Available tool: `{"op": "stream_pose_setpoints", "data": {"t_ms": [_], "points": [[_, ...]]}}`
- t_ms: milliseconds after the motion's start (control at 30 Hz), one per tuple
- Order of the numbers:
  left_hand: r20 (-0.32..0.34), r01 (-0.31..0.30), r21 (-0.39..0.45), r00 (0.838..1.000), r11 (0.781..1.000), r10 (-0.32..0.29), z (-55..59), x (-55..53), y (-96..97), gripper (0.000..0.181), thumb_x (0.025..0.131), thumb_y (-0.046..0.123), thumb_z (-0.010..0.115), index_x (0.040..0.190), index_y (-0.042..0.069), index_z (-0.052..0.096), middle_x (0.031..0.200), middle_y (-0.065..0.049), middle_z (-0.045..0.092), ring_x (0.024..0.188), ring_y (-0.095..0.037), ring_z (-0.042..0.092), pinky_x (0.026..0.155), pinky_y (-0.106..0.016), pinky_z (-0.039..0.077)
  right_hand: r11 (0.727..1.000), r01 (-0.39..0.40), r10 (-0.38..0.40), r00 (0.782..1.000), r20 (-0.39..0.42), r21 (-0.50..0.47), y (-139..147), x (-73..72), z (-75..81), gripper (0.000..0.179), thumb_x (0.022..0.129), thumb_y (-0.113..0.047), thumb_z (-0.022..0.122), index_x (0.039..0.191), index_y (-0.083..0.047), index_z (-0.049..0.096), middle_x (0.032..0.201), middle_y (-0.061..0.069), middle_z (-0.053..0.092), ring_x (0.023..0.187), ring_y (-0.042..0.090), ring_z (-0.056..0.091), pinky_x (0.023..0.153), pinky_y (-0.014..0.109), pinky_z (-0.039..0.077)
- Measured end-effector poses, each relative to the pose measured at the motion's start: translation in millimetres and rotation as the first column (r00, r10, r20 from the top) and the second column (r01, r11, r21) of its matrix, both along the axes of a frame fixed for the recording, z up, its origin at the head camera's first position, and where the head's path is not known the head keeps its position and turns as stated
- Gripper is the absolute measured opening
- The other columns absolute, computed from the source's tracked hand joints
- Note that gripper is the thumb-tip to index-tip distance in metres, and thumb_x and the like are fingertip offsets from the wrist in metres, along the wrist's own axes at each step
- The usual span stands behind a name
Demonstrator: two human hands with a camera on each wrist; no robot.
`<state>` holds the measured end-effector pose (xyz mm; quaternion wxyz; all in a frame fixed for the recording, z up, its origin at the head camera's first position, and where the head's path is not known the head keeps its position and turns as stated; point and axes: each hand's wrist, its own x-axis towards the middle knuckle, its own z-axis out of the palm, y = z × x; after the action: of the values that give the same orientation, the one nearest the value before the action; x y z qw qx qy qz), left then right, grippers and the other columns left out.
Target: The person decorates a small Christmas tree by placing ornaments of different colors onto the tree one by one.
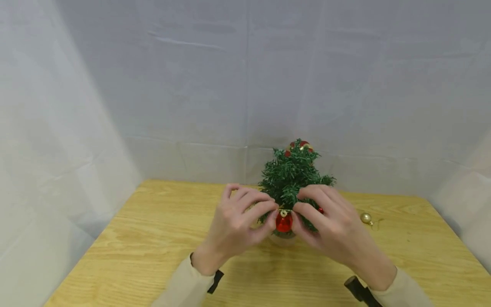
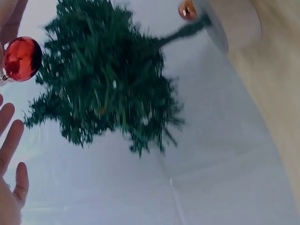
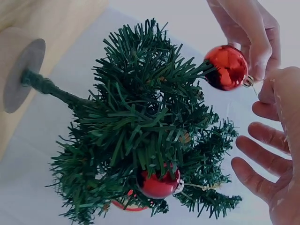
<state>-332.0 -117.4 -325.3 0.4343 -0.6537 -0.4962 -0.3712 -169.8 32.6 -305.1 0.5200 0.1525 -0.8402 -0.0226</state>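
Observation:
A shiny red bauble (image 1: 284, 222) hangs by a thin gold string (image 1: 284, 209) in front of a small green artificial Christmas tree (image 1: 291, 170). On the left side of the string, my left hand (image 1: 238, 219) pinches it between thumb and index finger. My right hand (image 1: 331, 226) pinches the other side the same way, its remaining fingers spread in the right wrist view. There the held bauble (image 3: 227, 68) touches or overlaps a branch tip; which one I cannot tell. A second red bauble (image 3: 159, 183) hangs among the branches by its own gold string.
A gold bauble (image 1: 366, 218) with a loose string lies on the wooden table (image 1: 153, 238), right of the tree. A red and gold ornament (image 1: 304, 146) sits near the treetop. The tree's round base (image 2: 241, 28) stands on the table. White cloth (image 1: 245, 85) hangs behind.

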Motion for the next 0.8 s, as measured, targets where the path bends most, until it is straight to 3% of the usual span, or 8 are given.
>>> {"op": "stream_pose_setpoints", "data": {"t_ms": [133,300,567,800], "points": [[-0.08,-0.085,0.037,0.993,0.996,0.088,6.5,-5.0,0.2,0.013,0.094,0.02,0.065,0.085,0.017,0.075,0.086,0.002,0.073,0.078,-0.016,0.068,0.079,-0.043,0.049,0.998,0.054,-0.054,0.999,-0.009,0.044,0,-6.2,2.8,0.028,0.101,-0.019,0.051,0.082,-0.009,0.07,0.092,0.01,0.067,0.084,0.029,0.064,0.069,0.044,0.054],[-0.127,-0.148,0.095,0.979,0.984,0.16,12.2,-10.1,2.5,0.011,0.092,0.019,0.066,0.085,0.016,0.074,0.084,0.001,0.072,0.078,-0.019,0.068,0.078,-0.045,0.05,0.987,0.137,-0.135,0.99,-0.034,0.085,-1,-12.3,5.9,0.027,0.101,-0.018,0.052,0.082,-0.01,0.07,0.091,0.011,0.068,0.086,0.032,0.066,0.072,0.048,0.052],[-0.107,-0.209,0.099,0.97,0.973,0.219,20.9,-14.9,7.9,0.009,0.091,0.019,0.067,0.086,0.016,0.074,0.087,0.0,0.073,0.08,-0.021,0.068,0.079,-0.047,0.049,0.968,0.228,-0.22,0.972,-0.081,0.108,-3,-21.3,11.0,0.026,0.1,-0.017,0.053,0.081,-0.008,0.068,0.092,0.014,0.067,0.086,0.035,0.066,0.075,0.052,0.053],[-0.053,-0.219,0.058,0.974,0.974,0.222,24.0,-19.9,13.5,0.013,0.093,0.019,0.065,0.087,0.016,0.076,0.087,0.001,0.074,0.081,-0.021,0.068,0.081,-0.047,0.049,0.962,0.26,-0.253,0.964,-0.079,0.08,-3,-28.5,12.6,0.027,0.1,-0.018,0.052,0.082,-0.006,0.069,0.092,0.014,0.067,0.085,0.037,0.065,0.076,0.053,0.052]]}}
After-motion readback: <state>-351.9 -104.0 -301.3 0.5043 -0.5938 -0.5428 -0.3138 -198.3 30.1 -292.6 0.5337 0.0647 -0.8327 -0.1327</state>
